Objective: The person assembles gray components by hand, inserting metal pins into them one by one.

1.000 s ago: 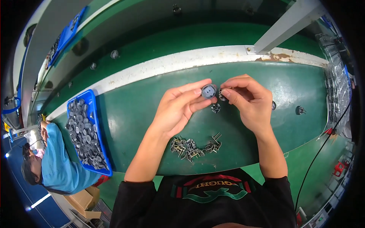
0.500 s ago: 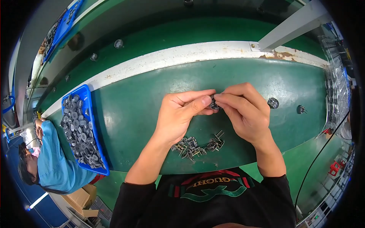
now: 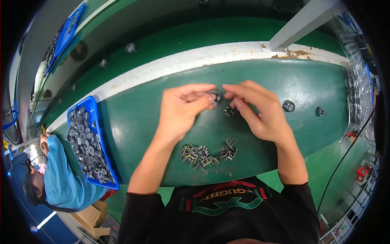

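Note:
My left hand (image 3: pixel 178 107) pinches a small round dark part (image 3: pixel 215 96) between thumb and fingers; motion blurs the part. Opposite it, my right hand (image 3: pixel 262 112) has its thumb and forefinger apart. Just beneath that thumb is a small dark component (image 3: pixel 230 110) with metallic bits; whether it touches the hand or rests on the table, I cannot tell. Nearer my body lies a loose cluster of small black components with metal pins (image 3: pixel 199 156). To the right of my right hand are a round dark component (image 3: pixel 288 106) and another one with pins (image 3: pixel 321 111).
A blue tray (image 3: pixel 115 179) of grey round caps stands at the left of the green table (image 3: pixel 142 118). Beyond runs a white rail (image 3: pixel 162 69) with a slanted post (image 3: pixel 302 26). Clear plastic trays (image 3: pixel 357 77) stack at right. A person in blue (image 3: pixel 67 171) sits at left.
My hands have drawn apart, the left moving leftward with the round part. The component beneath my right thumb now shows, and the right fingers have spread.

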`<act>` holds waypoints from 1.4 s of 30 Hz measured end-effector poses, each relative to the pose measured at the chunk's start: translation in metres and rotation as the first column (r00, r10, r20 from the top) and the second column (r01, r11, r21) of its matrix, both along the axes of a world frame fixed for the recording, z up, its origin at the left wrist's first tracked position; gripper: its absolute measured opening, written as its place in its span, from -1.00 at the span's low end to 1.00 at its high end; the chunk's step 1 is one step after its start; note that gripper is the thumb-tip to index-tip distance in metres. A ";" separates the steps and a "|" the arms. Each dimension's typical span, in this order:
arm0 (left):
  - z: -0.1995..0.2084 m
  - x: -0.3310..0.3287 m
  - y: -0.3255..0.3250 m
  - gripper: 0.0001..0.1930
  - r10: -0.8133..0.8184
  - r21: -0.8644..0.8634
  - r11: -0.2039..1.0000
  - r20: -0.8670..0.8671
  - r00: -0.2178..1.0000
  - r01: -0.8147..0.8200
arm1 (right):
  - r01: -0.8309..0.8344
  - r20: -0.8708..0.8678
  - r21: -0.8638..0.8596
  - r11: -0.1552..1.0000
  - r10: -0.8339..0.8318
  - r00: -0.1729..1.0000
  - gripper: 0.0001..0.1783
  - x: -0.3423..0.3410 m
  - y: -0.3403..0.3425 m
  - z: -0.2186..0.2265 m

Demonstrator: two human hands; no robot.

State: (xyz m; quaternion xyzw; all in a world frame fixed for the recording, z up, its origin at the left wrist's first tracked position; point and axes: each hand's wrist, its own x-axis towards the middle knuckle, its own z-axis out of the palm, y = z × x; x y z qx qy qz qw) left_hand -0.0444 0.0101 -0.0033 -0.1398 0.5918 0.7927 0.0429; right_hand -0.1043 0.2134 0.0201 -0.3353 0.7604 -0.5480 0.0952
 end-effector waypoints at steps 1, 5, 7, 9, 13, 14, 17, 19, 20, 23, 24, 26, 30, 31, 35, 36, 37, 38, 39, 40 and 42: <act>0.005 -0.009 -0.007 -0.76 0.009 -0.155 0.988 -0.025 1.000 -0.013 | 0.003 -0.011 -0.009 1.000 -0.003 1.000 -0.69 -0.003 0.004 0.002; 0.000 -0.086 -0.051 -0.73 0.056 -0.612 0.776 -0.174 0.983 -0.152 | -0.061 -0.227 0.377 0.924 0.156 0.961 -0.83 -0.006 0.013 -0.007; 0.000 -0.135 -0.078 -0.73 0.056 -0.771 0.602 -0.216 0.975 -0.206 | -0.070 -0.321 0.388 0.919 0.206 0.925 -0.83 -0.005 0.015 -0.016; -0.007 -0.181 -0.111 -0.76 0.175 -0.808 0.530 -0.193 0.965 -0.258 | -0.072 -0.338 0.346 0.936 0.196 0.920 -0.86 -0.004 0.012 -0.018; -0.020 -0.233 -0.161 -0.77 0.113 -0.929 0.251 -0.252 0.961 -0.273 | -0.080 -0.342 0.356 0.931 0.209 0.916 -0.91 -0.003 0.007 -0.018; -0.022 -0.236 -0.170 -0.77 0.118 -0.941 0.252 -0.203 0.972 -0.227 | -0.092 -0.346 0.359 0.929 0.224 0.911 -0.93 -0.003 0.006 -0.018; -0.009 -0.238 -0.170 -0.75 0.112 -0.971 0.198 -0.111 0.988 -0.131 | -0.081 -0.350 0.369 0.926 0.219 0.911 -0.92 -0.002 0.007 -0.013; 0.013 -0.220 -0.170 -0.72 0.117 -0.988 0.131 -0.069 0.991 -0.084 | -0.087 -0.368 0.368 0.926 0.231 0.901 -0.90 -0.001 0.013 -0.009; 0.014 -0.204 -0.174 -0.69 0.044 -0.975 0.174 -0.133 0.990 -0.138 | -0.083 -0.382 0.362 0.929 0.229 0.895 -0.86 -0.004 0.013 -0.014; 0.019 -0.148 -0.168 -0.62 -0.087 -0.983 0.182 -0.025 0.996 -0.009 | -0.052 -0.396 0.385 0.922 0.215 0.893 -0.87 -0.002 0.010 -0.014; 0.024 -0.131 -0.166 -0.58 -0.128 -0.979 0.133 0.136 0.982 0.153 | -0.056 -0.397 0.379 0.924 0.217 0.892 -0.87 0.000 0.008 -0.014; 0.017 -0.111 -0.161 -0.62 -0.172 -0.982 0.138 0.104 0.980 0.129 | -0.068 -0.391 0.325 0.943 0.199 0.898 -0.88 0.006 0.002 -0.011; 0.008 -0.081 -0.128 -0.64 -0.065 -0.946 0.281 -0.186 0.980 -0.161 | -0.105 -0.381 0.280 0.954 0.211 0.900 -0.88 0.008 -0.005 -0.014; 0.008 -0.073 -0.111 -0.65 -0.007 -0.887 0.419 -0.218 0.976 -0.195 | -0.089 -0.368 0.217 0.972 0.166 0.915 -0.89 0.006 -0.006 -0.019; 0.007 -0.019 -0.035 -0.67 0.120 -0.223 0.967 -0.039 0.992 -0.126 | 0.013 -0.045 -0.083 0.996 -0.017 0.999 -0.87 0.013 -0.011 -0.019; 0.011 -0.005 -0.020 -0.69 0.139 -0.052 0.989 0.004 0.990 -0.138 | 0.010 -0.035 -0.073 0.997 -0.012 0.999 -0.87 0.016 -0.015 -0.017; 0.016 0.007 -0.008 -0.70 0.153 0.118 0.981 0.044 0.987 -0.157 | 0.040 -0.016 -0.157 0.987 -0.043 0.999 -0.85 0.020 -0.019 -0.012; 0.012 0.017 0.000 -0.72 0.164 0.162 0.973 0.015 0.986 -0.164 | 0.072 0.008 -0.237 0.969 -0.072 0.997 -0.84 0.024 -0.023 -0.011; 0.009 0.024 0.007 -0.74 0.175 0.206 0.964 -0.013 0.985 -0.168 | 0.068 0.016 -0.227 0.972 -0.066 0.998 -0.84 0.026 -0.025 -0.009; 0.005 0.028 0.012 -0.78 0.177 0.190 0.968 -0.046 0.983 -0.166 | 0.065 -0.044 -0.229 0.971 -0.077 0.996 -0.82 0.027 -0.027 -0.008; 0.000 0.034 0.013 -0.78 0.175 0.278 0.945 0.011 0.984 -0.171 | 0.057 -0.098 -0.223 0.973 -0.081 0.992 -0.81 0.028 -0.028 -0.009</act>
